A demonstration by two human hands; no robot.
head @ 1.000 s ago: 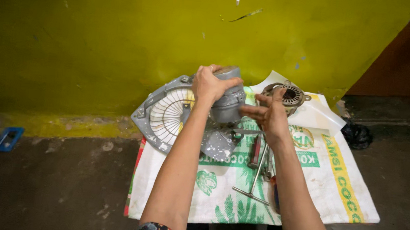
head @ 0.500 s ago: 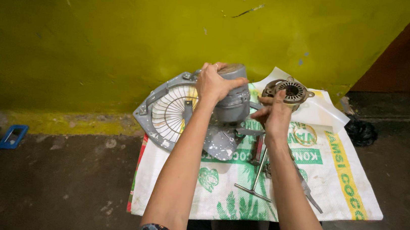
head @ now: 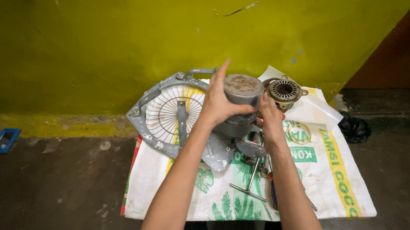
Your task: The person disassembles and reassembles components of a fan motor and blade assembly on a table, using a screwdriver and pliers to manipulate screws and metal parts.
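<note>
Fan motor housing point(head: 239, 103), grey and cylindrical, held upright above the printed sack point(head: 320, 173) on the floor. I see my left hand point(head: 219, 104) and right hand point(head: 268, 119) clasp opposite sides, steadying it. Beside it lie the wire fan guard point(head: 165, 111) and stator point(head: 284, 90).

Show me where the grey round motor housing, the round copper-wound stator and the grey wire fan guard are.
grey round motor housing point(head: 241, 89): head view, on its dusty top face.
round copper-wound stator point(head: 284, 91): head view, on its centre.
grey wire fan guard point(head: 167, 113): head view, on its wire spokes.
</note>
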